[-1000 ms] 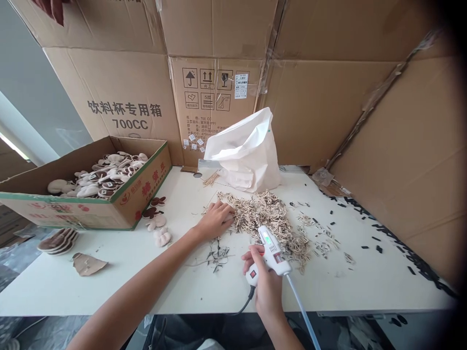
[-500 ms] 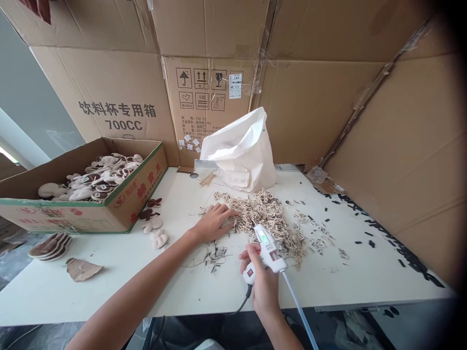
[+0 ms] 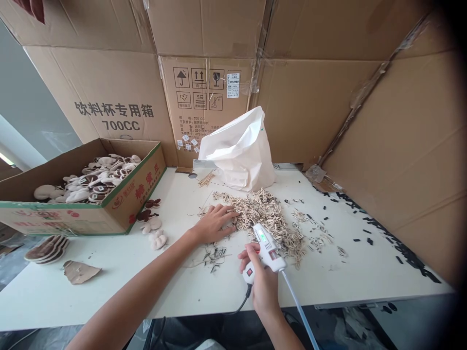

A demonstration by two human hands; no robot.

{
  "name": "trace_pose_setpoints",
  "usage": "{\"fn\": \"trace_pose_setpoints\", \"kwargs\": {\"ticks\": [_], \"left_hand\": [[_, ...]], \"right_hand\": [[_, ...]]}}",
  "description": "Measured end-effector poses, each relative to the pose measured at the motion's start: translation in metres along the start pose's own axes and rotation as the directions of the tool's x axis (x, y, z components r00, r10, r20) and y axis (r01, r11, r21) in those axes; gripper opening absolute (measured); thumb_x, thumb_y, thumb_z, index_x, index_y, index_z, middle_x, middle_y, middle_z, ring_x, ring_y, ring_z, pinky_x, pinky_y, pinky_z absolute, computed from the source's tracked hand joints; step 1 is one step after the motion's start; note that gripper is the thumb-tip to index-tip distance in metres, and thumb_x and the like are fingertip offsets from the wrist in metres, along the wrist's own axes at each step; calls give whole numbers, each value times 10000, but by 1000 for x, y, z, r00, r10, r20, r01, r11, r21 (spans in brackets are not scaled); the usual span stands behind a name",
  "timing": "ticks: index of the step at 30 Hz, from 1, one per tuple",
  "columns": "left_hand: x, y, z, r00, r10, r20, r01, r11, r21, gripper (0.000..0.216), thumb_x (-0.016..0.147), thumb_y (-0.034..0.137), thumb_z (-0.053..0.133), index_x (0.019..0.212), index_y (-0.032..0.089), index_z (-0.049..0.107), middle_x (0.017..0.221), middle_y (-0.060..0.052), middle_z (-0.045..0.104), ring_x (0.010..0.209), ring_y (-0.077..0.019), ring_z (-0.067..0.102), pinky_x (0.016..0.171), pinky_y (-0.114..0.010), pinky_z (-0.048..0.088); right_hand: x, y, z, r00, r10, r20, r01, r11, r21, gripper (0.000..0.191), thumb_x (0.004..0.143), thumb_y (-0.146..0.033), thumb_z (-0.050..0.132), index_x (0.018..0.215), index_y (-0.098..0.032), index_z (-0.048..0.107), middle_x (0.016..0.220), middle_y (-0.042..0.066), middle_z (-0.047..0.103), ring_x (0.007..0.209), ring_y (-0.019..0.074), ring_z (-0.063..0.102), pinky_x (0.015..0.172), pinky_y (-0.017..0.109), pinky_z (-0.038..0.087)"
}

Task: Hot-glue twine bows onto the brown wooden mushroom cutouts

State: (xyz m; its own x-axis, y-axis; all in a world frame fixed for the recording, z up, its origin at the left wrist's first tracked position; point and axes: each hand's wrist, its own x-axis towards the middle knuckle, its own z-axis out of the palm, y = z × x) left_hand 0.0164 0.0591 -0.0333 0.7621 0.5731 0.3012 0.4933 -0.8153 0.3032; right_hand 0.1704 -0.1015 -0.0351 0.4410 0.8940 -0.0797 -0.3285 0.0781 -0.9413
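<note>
My left hand (image 3: 216, 223) lies palm down at the left edge of a heap of small beige cord loops (image 3: 260, 209), its fingers spread and the fingertips touching the nearest loops. My right hand (image 3: 263, 282) is wrapped round the handle of a white hot glue gun (image 3: 268, 248) with a lit green display. The gun's tip points up and left over the front of the heap. A long clear glue stick (image 3: 297, 306) runs out of its back end, and a dark cable leaves the handle. Dark thread scraps (image 3: 213, 256) lie just below my left hand.
An open carton (image 3: 146, 184) of plush pieces stands at the left. Nearby are loose plush pieces (image 3: 157, 239), stacked soles (image 3: 47, 249) and a torn cardboard scrap (image 3: 80, 272). Behind the heap stands a white bag (image 3: 244, 155). Black bits (image 3: 408, 257) line the right edge; cardboard walls enclose the back.
The view has shifted very slightly. My left hand has barely moved on the heap's edge, its fingers settling a little. My right hand and the glue gun stay in place.
</note>
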Motion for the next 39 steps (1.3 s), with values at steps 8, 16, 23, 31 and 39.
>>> {"fn": "trace_pose_setpoints", "kwargs": {"ticks": [8, 16, 23, 31, 39], "left_hand": [[0, -1, 8, 991, -119, -64, 119, 993, 1, 798, 1026, 560, 486, 1678, 257, 140, 1440, -143, 556, 1202, -336, 517, 1018, -487, 398], [-2, 4, -3, 967, -200, -158, 212, 975, 68, 604, 874, 381, 617, 1429, 203, 460, 1184, -106, 614, 1077, -309, 542, 953, -450, 429], [-7, -10, -16, 966, -248, -80, 259, 939, 225, 236, 856, 280, 584, 1080, 209, 598, 1037, -99, 604, 902, -271, 577, 737, -385, 463], [-4, -20, -24, 932, -297, -208, 323, 941, 104, 233, 1008, 231, 403, 953, 208, 628, 881, -84, 658, 749, -217, 607, 645, -325, 446], [-5, 16, -28, 871, -472, -135, 120, 471, -874, 341, 988, 481, 636, 1130, 181, 561, 890, -93, 782, 723, -167, 665, 709, -310, 521]], "right_hand": [[1, 0, -1, 1000, -9, 6, 9, 1000, 0, 342, 847, -475, 827, 860, -203, 620, 712, 13, 698, 485, 106, 544, 495, 231, 430], [1, -2, 0, 1000, -19, 20, 19, 1000, 0, 319, 858, -460, 817, 858, -204, 626, 713, 12, 696, 491, 114, 549, 513, 246, 459], [1, 0, -1, 1000, 10, 16, -11, 1000, 13, 345, 836, -477, 833, 886, -208, 623, 715, 15, 702, 492, 116, 553, 489, 236, 443], [-1, -4, 1, 1000, 4, 14, -4, 1000, 4, 351, 829, -487, 833, 866, -201, 633, 719, 27, 702, 491, 127, 553, 478, 250, 434], [-4, -5, 3, 1000, 6, 6, -6, 1000, 2, 359, 830, -513, 827, 870, -207, 644, 700, 14, 697, 485, 126, 547, 478, 251, 435]]}}
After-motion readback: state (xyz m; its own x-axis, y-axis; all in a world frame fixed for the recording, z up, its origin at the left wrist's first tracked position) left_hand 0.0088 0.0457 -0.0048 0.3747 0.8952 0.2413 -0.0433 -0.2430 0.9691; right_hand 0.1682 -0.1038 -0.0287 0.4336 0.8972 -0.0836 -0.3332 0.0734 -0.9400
